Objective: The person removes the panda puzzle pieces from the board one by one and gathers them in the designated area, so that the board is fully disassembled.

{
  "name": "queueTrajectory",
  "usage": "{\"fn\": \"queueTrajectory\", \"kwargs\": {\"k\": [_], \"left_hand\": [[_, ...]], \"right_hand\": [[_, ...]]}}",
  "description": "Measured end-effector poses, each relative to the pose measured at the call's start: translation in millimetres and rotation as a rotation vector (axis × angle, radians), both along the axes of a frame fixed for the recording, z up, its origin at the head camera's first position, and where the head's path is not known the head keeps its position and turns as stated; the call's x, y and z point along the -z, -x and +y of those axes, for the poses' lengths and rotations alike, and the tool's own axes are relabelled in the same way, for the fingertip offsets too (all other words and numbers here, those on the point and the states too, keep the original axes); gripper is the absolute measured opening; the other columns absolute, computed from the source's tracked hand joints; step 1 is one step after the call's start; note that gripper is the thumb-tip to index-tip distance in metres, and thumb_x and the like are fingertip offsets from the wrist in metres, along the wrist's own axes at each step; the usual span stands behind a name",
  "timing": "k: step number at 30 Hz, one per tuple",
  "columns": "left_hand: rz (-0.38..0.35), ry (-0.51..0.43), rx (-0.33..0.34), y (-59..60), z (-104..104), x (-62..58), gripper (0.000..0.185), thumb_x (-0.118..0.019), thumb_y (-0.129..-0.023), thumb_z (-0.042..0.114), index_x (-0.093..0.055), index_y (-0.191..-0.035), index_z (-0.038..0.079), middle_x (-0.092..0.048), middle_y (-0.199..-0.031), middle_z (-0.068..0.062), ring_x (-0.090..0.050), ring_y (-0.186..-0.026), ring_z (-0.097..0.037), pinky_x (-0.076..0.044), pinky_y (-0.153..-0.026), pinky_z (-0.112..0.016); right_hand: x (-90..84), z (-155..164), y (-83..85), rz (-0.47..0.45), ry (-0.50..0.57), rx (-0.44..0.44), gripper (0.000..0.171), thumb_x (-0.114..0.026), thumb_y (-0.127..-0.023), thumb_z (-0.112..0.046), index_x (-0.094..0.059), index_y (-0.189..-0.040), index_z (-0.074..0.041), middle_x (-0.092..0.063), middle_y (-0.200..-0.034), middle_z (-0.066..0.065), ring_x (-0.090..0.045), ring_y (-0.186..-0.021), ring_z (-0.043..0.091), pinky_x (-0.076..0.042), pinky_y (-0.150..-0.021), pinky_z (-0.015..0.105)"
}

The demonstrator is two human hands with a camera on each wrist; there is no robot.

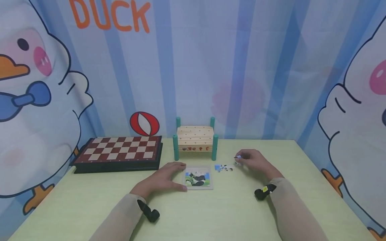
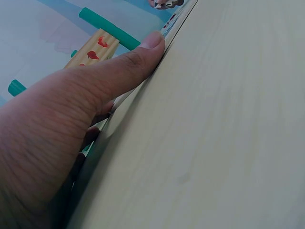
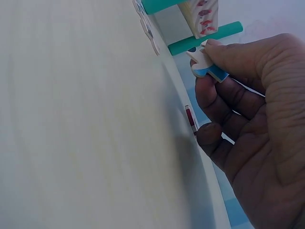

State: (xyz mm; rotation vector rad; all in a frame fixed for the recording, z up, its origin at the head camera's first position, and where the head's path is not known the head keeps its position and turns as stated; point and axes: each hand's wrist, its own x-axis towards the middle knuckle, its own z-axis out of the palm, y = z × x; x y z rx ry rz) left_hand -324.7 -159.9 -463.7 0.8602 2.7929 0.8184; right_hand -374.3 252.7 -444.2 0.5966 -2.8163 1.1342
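A shallow puzzle tray [image 1: 212,177] with a partly filled animal picture lies on the table. My left hand [image 1: 158,182] rests at its left side, thumb by the near corner and fingers by the far one. In the left wrist view the thumb [image 2: 128,67] is stretched out along the table. To the right of the tray, my right hand [image 1: 256,162] pinches a small blue and white puzzle piece [image 3: 207,66] between thumb and fingertips, raised over the table. Several loose puzzle pieces [image 1: 224,168] lie together between the tray and that hand.
A small wooden toy bed [image 1: 195,135] with green posts stands behind the tray. At the back left sits a red and white checkered game board [image 1: 120,149] on a dark case. A printed curtain [image 1: 193,67] hangs around the table's back and sides.
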Motion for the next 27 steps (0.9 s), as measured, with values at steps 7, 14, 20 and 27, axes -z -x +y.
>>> {"fn": "queueTrajectory", "kwargs": {"k": [7, 14, 20, 27], "left_hand": [[-0.008, 0.007, -0.009, -0.1, -0.3, 1.1, 0.096, -0.074, -0.073, 0.073, -0.048, -0.15, 0.023, -0.039, -0.157, 0.007, -0.026, -0.149, -0.022, -0.027, -0.119, -0.053], [-0.011, 0.006, -0.01, -0.5, -0.3, 1.2, 0.097, -0.074, -0.072, 0.074, -0.048, -0.15, 0.024, -0.04, -0.156, 0.008, -0.026, -0.149, -0.021, -0.027, -0.119, -0.052], [-0.01, 0.012, -0.009, -1.9, -0.6, 2.1, 0.098, -0.073, -0.072, 0.075, -0.047, -0.151, 0.023, -0.04, -0.157, 0.007, -0.026, -0.149, -0.022, -0.027, -0.119, -0.053], [-0.005, 0.019, -0.014, -0.7, -0.1, 1.6, 0.096, -0.072, -0.073, 0.075, -0.047, -0.151, 0.025, -0.039, -0.157, 0.009, -0.025, -0.149, -0.02, -0.027, -0.12, -0.052]], "right_hand": [[0.7, -1.4, 0.6, -0.005, 0.0, -0.006, 0.021, -0.07, -0.095, -0.031, -0.075, -0.105, -0.014, -0.071, -0.104, 0.003, -0.065, -0.101, 0.025, -0.051, -0.094, 0.05], [4.3, -0.1, 1.9, 0.019, -0.005, -0.017, 0.019, -0.07, -0.095, -0.031, -0.075, -0.104, -0.015, -0.071, -0.104, 0.003, -0.065, -0.102, 0.026, -0.051, -0.093, 0.05], [4.3, -1.2, -0.7, 0.014, -0.002, -0.021, 0.018, -0.07, -0.096, -0.029, -0.075, -0.104, -0.013, -0.071, -0.105, 0.005, -0.065, -0.101, 0.027, -0.051, -0.092, 0.05], [2.8, 0.9, -1.5, 0.001, -0.012, -0.015, 0.021, -0.069, -0.096, -0.03, -0.074, -0.107, -0.014, -0.07, -0.112, 0.008, -0.063, -0.109, 0.031, -0.049, -0.098, 0.054]]}}
